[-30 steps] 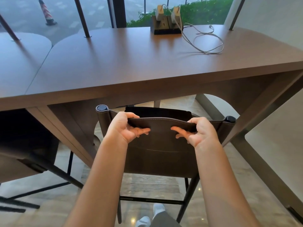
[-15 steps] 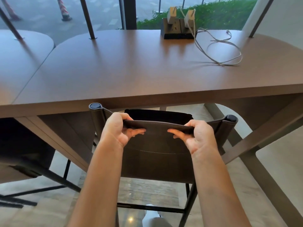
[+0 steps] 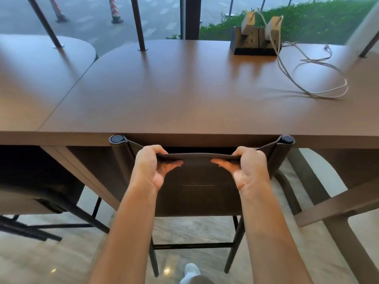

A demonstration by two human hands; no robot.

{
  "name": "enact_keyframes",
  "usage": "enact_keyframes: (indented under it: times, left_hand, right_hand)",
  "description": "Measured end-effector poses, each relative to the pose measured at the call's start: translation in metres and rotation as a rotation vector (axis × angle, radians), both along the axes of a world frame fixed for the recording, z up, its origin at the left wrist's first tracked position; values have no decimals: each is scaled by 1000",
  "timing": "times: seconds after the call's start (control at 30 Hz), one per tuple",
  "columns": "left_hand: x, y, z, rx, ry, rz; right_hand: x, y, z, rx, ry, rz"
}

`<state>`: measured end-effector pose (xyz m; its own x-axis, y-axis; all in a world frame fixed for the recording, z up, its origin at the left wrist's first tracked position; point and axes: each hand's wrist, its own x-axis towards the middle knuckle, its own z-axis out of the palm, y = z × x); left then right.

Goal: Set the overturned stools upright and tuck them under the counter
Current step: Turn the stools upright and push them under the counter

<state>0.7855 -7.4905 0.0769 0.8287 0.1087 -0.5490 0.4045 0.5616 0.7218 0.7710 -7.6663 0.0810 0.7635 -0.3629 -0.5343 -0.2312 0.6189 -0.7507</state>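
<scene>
Big brown bench [image 3: 184, 95] fills my view, its near edge running straight across in front of me. Right at that edge is the stool [image 3: 196, 197]. It's upright on its legs on the floor [image 3: 194, 230], backrest facing me, seat somewhere beneath the bench top. I'd say it's nearly home, though the backrest and the bench edge hide the seat, so I can't be sure how deep it sits.

Over by the bench's left end a second stool [image 3: 41, 181] sits in shadow. It looks tilted rather than square, so I reckon that one needs doing next.

Now my grip: left hand [image 3: 150, 167] and right hand [image 3: 249, 169] are both clamped on the backrest's top hem, set apart either side of its middle. I hold it there because the soft hem gives a firm purchase, and two spaced hands should let me steer the stool straight in without it twisting.

At the far right corner of the bench a power block [image 3: 254, 42] carries chargers, and a pale cable [image 3: 320, 78] loops loose towards the right edge, well clear of my work.

Smallest of all, the left post cap [image 3: 115, 138] and right post cap [image 3: 287, 138] sit right up at the bench's near edge. That's my gauge for when to stop pushing.
</scene>
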Motion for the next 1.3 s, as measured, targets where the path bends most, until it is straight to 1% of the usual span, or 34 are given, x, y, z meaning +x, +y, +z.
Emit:
enact_keyframes:
  times: [0.2, 0.4, 0.87, 1.3]
  left_hand:
    - [2, 6, -24, 12, -27, 10]
    - [-3, 18, -39, 9, 17, 25]
    - [-8, 32, -47, -26, 21, -125]
    - [-16, 41, -52, -81, 14, -183]
  right_hand:
    - [6, 9, -32, 53, 17, 15]
    - [3, 20, -51, 46, 51, 16]
    - [-9, 24, -61, 29, -39, -62]
    - [-26, 34, -57, 42, -60, -18]
